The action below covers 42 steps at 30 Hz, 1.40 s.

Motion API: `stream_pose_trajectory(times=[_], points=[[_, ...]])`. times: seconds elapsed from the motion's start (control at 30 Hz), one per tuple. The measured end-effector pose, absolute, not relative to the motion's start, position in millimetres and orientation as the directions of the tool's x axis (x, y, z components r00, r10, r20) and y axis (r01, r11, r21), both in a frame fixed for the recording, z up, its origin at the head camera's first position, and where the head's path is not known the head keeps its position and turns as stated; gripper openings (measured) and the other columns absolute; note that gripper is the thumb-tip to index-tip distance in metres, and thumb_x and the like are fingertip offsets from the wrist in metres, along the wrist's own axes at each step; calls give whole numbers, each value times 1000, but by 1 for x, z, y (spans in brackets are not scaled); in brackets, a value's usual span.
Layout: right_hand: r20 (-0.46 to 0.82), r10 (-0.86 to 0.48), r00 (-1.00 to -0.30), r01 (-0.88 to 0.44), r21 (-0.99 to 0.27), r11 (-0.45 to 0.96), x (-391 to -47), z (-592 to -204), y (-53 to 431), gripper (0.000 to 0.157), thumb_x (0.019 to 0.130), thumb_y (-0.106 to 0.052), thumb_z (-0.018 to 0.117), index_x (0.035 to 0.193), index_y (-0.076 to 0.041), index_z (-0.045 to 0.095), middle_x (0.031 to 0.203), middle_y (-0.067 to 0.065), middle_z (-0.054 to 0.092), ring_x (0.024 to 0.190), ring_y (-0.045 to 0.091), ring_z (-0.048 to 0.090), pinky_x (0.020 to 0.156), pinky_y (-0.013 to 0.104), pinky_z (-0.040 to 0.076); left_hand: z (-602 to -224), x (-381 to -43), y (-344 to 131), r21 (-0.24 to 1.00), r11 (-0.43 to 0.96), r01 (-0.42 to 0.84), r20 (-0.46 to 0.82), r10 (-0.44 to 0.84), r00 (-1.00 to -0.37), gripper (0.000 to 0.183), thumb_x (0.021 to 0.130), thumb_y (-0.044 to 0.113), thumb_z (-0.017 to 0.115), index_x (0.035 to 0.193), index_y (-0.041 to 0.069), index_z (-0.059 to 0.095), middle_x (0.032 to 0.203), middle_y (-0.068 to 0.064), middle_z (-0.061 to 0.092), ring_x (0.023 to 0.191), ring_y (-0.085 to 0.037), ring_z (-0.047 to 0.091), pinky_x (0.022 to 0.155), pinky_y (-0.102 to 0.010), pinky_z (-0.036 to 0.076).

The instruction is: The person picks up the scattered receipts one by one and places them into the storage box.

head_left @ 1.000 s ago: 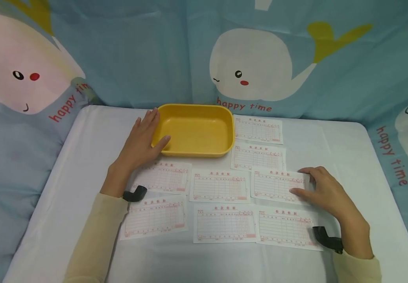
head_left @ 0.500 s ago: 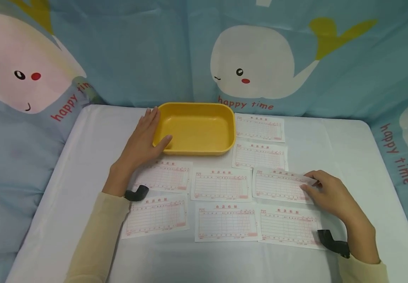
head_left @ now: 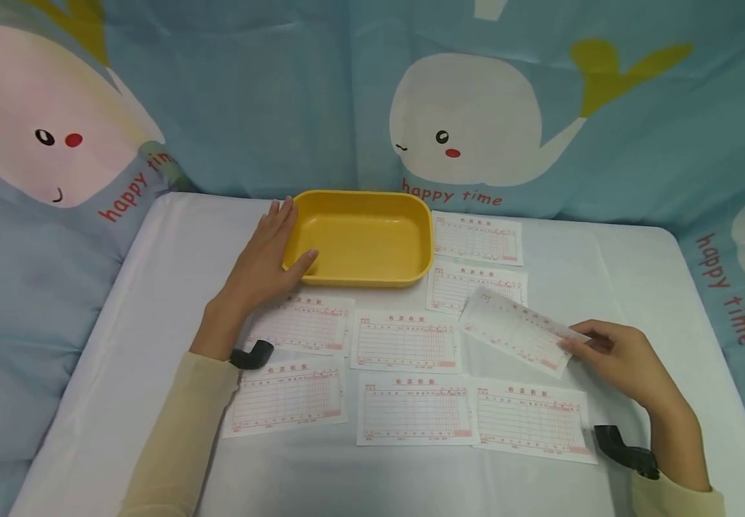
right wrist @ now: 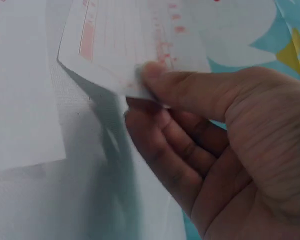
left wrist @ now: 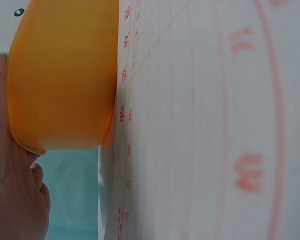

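My right hand (head_left: 621, 357) pinches the right end of a receipt slip (head_left: 519, 330) between thumb and fingers. That slip is white with a red printed grid, and it slants with its right side lifted. In the right wrist view the thumb lies over the edge of the slip (right wrist: 110, 50) and the fingers curl beneath. On the left, my left hand (head_left: 256, 257) rests with straight fingers along the left rim of a yellow plastic tray (head_left: 362, 281), its thumb over the near left corner. The left wrist view shows the side of the tray (left wrist: 65, 75) beside the hand.
Two slips, an upper one (head_left: 478, 238) and a lower one (head_left: 475, 283), lie right of the tray. Several more, such as a middle slip (head_left: 406, 342) and a front right slip (head_left: 534, 420), lie in rows nearer the person. A blue whale-print curtain (head_left: 269, 108) stands behind the white table.
My right hand has taken hold of the slip's right end, lifted it and drawn slightly right, so the slip has turned askew. The left hand has stayed at the tray.
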State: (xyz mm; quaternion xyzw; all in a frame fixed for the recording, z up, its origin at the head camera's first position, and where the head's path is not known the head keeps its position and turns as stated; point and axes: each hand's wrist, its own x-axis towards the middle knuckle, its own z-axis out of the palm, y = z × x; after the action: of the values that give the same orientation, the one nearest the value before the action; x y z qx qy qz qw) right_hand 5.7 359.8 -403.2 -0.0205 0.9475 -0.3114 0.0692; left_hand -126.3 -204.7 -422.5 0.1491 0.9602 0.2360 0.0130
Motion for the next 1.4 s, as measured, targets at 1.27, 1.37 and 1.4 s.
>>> stream_pose_trajectory(times=[1.27, 1.37, 1.4], points=[[2, 32, -999, 11, -903, 429, -28, -382, 314, 15, 94, -2, 77, 107, -10, 75, 88, -11, 72, 73, 2, 70, 69, 16, 62, -424, -128, -204, 485, 834, 263, 7, 297, -955, 98, 104, 66, 47, 170, 12, 0, 180, 1, -8, 169, -27, 2, 139, -49, 8], [11, 12, -1000, -6, -934, 357, -38, -378, 304, 15, 94, 0, 77, 106, -8, 75, 88, -9, 73, 74, 2, 71, 70, 15, 62, -421, -129, -205, 501, 832, 237, -22, 286, -958, 100, 102, 66, 50, 171, 15, -2, 181, 2, -7, 169, -32, 3, 137, -56, 12], [17, 7, -1000, -13, -939, 343, -41, -376, 301, 15, 93, 0, 77, 106, -9, 75, 88, -8, 73, 74, 2, 71, 70, 15, 62, -421, -129, -206, 506, 831, 231, -27, 284, -959, 101, 102, 65, 52, 171, 16, -2, 181, 1, -7, 169, -35, 4, 136, -59, 14]])
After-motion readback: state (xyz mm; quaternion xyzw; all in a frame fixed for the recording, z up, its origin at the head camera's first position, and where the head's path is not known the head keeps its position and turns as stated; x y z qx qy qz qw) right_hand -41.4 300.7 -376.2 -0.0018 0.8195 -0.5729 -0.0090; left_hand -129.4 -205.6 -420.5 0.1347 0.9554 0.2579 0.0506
